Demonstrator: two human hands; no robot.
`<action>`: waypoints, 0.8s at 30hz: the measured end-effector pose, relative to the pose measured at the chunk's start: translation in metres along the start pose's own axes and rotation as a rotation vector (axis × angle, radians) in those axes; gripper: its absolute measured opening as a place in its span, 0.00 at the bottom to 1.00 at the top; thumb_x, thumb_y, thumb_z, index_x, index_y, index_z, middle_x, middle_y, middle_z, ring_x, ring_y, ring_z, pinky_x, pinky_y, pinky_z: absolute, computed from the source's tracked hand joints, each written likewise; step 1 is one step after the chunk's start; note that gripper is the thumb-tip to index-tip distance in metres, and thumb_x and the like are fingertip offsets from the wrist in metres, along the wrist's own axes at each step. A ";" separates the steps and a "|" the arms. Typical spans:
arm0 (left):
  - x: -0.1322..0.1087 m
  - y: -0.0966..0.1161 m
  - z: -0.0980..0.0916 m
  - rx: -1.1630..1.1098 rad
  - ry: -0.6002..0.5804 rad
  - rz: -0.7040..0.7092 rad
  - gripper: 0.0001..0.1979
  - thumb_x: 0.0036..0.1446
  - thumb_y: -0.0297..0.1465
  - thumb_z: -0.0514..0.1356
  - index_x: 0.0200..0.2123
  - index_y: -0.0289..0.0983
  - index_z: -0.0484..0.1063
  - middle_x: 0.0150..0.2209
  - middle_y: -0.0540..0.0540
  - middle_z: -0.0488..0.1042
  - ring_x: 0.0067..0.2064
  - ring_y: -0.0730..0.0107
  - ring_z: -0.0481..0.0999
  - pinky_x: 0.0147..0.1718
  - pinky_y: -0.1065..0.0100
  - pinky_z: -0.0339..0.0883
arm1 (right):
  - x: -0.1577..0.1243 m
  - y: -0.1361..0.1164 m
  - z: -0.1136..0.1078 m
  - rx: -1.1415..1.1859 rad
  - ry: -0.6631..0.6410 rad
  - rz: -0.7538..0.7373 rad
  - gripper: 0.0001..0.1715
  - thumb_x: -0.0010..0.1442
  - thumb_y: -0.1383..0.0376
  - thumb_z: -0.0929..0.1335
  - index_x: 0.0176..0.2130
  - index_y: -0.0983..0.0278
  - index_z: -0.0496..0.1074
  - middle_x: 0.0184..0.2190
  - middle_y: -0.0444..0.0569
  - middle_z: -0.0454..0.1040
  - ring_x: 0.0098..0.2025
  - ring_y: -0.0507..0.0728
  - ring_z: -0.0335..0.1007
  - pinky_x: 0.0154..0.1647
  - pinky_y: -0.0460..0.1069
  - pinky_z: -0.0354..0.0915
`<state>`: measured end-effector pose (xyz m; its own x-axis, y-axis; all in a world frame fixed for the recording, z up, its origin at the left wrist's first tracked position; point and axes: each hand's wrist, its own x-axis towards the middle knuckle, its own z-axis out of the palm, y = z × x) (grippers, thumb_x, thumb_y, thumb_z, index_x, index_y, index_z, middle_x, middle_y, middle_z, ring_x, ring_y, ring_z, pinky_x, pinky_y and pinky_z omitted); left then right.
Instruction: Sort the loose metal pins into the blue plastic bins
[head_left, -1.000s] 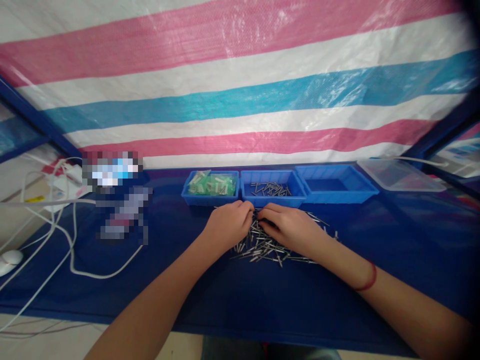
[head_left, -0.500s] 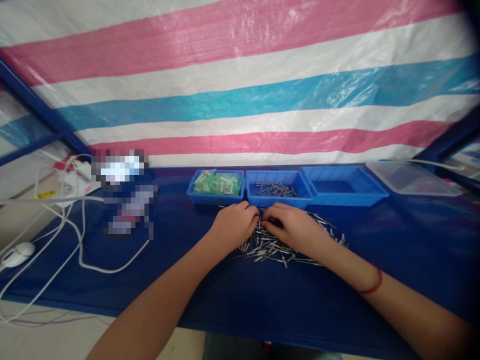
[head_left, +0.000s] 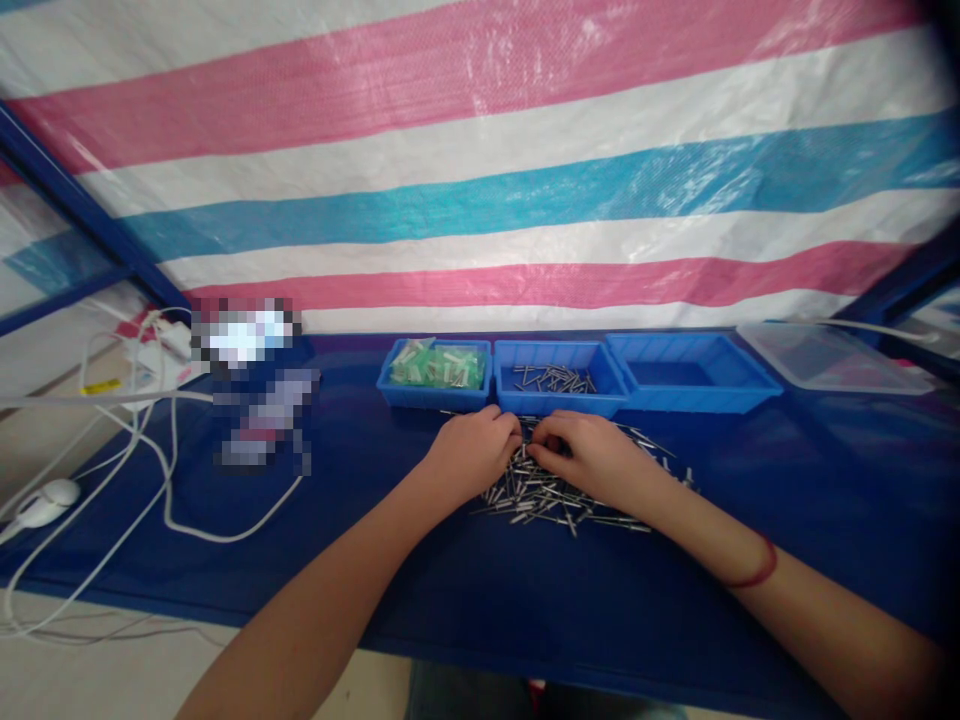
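A loose pile of thin metal blind rivets (head_left: 544,492) lies on the blue table below both hands. My left hand (head_left: 480,450) rests at the pile's left side with its fingers curled together; whatever they grip is hidden. Close beside it, my right hand (head_left: 592,455) bends its thumb and forefinger towards each other over the rivets. Too little shows at those fingertips to tell what is in them. Just behind the hands stands a blue bin (head_left: 559,405) with more rivets (head_left: 555,379) inside.
Left of that bin, another blue bin (head_left: 435,400) holds green-and-clear plastic packets (head_left: 439,366). A third blue bin (head_left: 694,400) and a clear plastic lid (head_left: 832,360) are to the right. White cables (head_left: 169,480) and a white mouse (head_left: 49,502) lie at left. A striped sheet (head_left: 480,215) hangs behind.
The view has shifted slightly. My right hand has moved a little to the right, its fingertips slightly farther from my left hand. Both hands remain at the pile.
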<state>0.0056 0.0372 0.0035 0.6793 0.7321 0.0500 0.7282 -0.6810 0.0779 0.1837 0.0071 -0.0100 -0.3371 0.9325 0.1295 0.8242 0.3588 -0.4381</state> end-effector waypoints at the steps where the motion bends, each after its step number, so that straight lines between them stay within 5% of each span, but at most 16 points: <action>1: 0.000 0.000 0.001 0.006 0.003 -0.001 0.12 0.65 0.33 0.48 0.41 0.38 0.70 0.39 0.45 0.73 0.37 0.62 0.76 0.36 0.65 0.70 | 0.000 0.000 0.000 0.003 -0.008 -0.001 0.10 0.58 0.63 0.64 0.29 0.63 0.71 0.26 0.45 0.71 0.28 0.53 0.65 0.30 0.48 0.55; 15: -0.001 0.000 -0.005 -0.126 0.080 -0.045 0.10 0.62 0.33 0.54 0.46 0.40 0.70 0.41 0.47 0.72 0.38 0.65 0.75 0.34 0.68 0.68 | -0.007 0.000 -0.005 -0.129 0.075 0.005 0.07 0.57 0.66 0.64 0.29 0.63 0.70 0.26 0.46 0.71 0.31 0.55 0.66 0.33 0.50 0.55; 24: 0.004 0.008 -0.016 -0.696 0.140 -0.015 0.09 0.59 0.34 0.58 0.38 0.36 0.76 0.32 0.49 0.77 0.30 0.73 0.72 0.32 0.73 0.65 | -0.015 -0.002 -0.022 0.381 0.258 0.159 0.07 0.56 0.63 0.65 0.30 0.63 0.71 0.24 0.44 0.70 0.26 0.53 0.64 0.28 0.48 0.59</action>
<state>0.0124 0.0350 0.0206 0.6174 0.7686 0.1674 0.4787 -0.5360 0.6954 0.1973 -0.0069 0.0087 -0.0568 0.9717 0.2294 0.6148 0.2151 -0.7588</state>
